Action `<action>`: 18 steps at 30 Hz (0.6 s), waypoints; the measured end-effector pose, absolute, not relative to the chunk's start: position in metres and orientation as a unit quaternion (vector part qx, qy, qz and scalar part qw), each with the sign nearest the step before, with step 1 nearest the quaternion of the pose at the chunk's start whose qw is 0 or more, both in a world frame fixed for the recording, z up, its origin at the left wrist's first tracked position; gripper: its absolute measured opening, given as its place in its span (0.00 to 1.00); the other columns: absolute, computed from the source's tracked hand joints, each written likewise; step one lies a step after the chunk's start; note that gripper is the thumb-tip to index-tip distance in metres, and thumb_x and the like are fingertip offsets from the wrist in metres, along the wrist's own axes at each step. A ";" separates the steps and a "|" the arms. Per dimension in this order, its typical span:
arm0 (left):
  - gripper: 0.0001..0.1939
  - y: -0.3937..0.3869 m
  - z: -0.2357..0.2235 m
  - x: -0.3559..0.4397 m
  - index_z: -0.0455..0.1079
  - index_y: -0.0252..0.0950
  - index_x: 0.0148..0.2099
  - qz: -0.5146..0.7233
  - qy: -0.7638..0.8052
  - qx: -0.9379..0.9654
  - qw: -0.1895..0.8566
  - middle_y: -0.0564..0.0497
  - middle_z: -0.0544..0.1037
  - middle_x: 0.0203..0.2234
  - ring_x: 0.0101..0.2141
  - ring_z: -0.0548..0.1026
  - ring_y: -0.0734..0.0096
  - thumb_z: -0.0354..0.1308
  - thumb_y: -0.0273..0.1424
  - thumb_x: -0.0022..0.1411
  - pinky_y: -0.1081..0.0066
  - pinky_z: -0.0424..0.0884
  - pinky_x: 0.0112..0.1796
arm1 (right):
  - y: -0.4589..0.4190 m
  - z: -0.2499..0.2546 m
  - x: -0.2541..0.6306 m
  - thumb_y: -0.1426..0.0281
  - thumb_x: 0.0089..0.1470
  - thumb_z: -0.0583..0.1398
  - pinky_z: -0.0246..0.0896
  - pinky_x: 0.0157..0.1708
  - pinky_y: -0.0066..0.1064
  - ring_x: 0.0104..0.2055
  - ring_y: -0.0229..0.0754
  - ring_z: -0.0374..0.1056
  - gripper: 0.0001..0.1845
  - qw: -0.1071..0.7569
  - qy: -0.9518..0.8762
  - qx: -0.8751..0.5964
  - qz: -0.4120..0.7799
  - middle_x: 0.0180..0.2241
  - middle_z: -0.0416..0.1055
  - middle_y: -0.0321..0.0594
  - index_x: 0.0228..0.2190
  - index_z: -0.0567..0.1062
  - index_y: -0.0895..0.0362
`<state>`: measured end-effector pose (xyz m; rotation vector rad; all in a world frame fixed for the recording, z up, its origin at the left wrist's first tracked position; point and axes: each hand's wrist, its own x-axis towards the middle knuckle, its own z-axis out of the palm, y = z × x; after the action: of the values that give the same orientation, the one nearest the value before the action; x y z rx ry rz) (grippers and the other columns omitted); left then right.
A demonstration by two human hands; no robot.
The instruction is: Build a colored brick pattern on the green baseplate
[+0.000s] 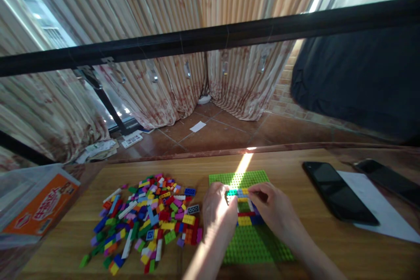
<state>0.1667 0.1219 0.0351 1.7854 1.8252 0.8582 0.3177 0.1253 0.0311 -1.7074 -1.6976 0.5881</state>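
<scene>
A green studded baseplate [252, 245] lies on the wooden table [328, 245] in front of me. A small build of coloured bricks [244, 219] stands on it, with teal, blue, yellow and red rows. My left hand [218, 212] rests on the plate's left side, its fingers curled against the top row of bricks [238, 192]. From the right, my right hand [272, 208] pinches the same top row with its fingertips. To the left lies a loose pile of many coloured bricks [147, 221].
A clear plastic box with an orange label [36, 210] stands at the table's left edge. Two dark phones [337, 190] [390, 181] and a white sheet of paper [377, 210] lie at the right. A black rail [210, 37] crosses above; curtains and tiled floor are beyond.
</scene>
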 end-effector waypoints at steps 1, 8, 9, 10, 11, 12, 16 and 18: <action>0.08 0.122 0.035 0.167 0.72 0.37 0.37 0.311 0.667 0.641 0.219 0.48 0.74 0.37 0.39 0.72 0.63 0.55 0.27 0.54 0.67 0.65 0.42 | 0.126 0.031 0.318 0.69 0.49 0.56 0.62 0.29 0.31 0.28 0.42 0.69 0.09 0.326 -0.634 -0.662 0.230 0.27 0.74 0.40 0.27 0.76 0.57; 0.09 0.124 0.033 0.167 0.72 0.38 0.39 0.316 0.662 0.639 0.231 0.49 0.75 0.38 0.40 0.72 0.63 0.55 0.29 0.54 0.67 0.65 0.42 | 0.130 0.028 0.313 0.70 0.43 0.58 0.60 0.26 0.30 0.25 0.40 0.68 0.06 0.330 -0.632 -0.671 0.203 0.23 0.72 0.38 0.22 0.76 0.56; 0.09 0.124 0.032 0.168 0.72 0.38 0.39 0.314 0.667 0.634 0.234 0.49 0.75 0.38 0.40 0.72 0.63 0.56 0.29 0.54 0.67 0.65 0.42 | 0.130 0.028 0.313 0.70 0.43 0.58 0.60 0.26 0.29 0.25 0.40 0.68 0.06 0.328 -0.633 -0.671 0.203 0.23 0.72 0.38 0.22 0.76 0.56; 0.09 0.124 0.032 0.168 0.72 0.38 0.38 0.313 0.672 0.628 0.236 0.49 0.75 0.38 0.40 0.72 0.63 0.56 0.29 0.53 0.67 0.65 0.42 | 0.131 0.028 0.313 0.70 0.43 0.59 0.60 0.26 0.29 0.25 0.40 0.68 0.06 0.327 -0.632 -0.672 0.205 0.23 0.72 0.38 0.22 0.76 0.56; 0.08 0.124 0.032 0.168 0.72 0.38 0.38 0.314 0.675 0.625 0.235 0.49 0.75 0.38 0.40 0.72 0.63 0.57 0.29 0.53 0.67 0.65 0.42 | 0.131 0.028 0.313 0.70 0.43 0.58 0.60 0.27 0.29 0.25 0.40 0.68 0.06 0.325 -0.631 -0.673 0.208 0.23 0.72 0.38 0.22 0.76 0.56; 0.08 0.124 0.032 0.169 0.72 0.38 0.38 0.316 0.676 0.623 0.235 0.49 0.75 0.38 0.40 0.72 0.63 0.57 0.29 0.53 0.67 0.65 0.42 | 0.131 0.028 0.313 0.70 0.43 0.58 0.60 0.27 0.29 0.25 0.40 0.68 0.06 0.325 -0.629 -0.674 0.209 0.23 0.72 0.38 0.22 0.76 0.56; 0.09 0.123 0.034 0.168 0.72 0.38 0.38 0.326 0.667 0.625 0.240 0.49 0.75 0.37 0.39 0.72 0.64 0.55 0.27 0.53 0.67 0.65 0.42 | 0.131 0.027 0.312 0.70 0.42 0.58 0.59 0.26 0.29 0.25 0.40 0.67 0.06 0.332 -0.623 -0.678 0.204 0.23 0.72 0.38 0.22 0.76 0.56; 0.09 0.122 0.035 0.168 0.72 0.38 0.37 0.330 0.667 0.625 0.236 0.49 0.75 0.36 0.39 0.72 0.64 0.55 0.27 0.53 0.67 0.65 0.41 | 0.131 0.027 0.312 0.71 0.42 0.59 0.59 0.26 0.29 0.25 0.40 0.67 0.05 0.331 -0.622 -0.681 0.200 0.23 0.72 0.38 0.22 0.76 0.56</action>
<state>0.1683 0.1216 0.0353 1.7149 1.8291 0.9062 0.3120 0.1308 0.0275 -1.7796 -1.6250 0.5235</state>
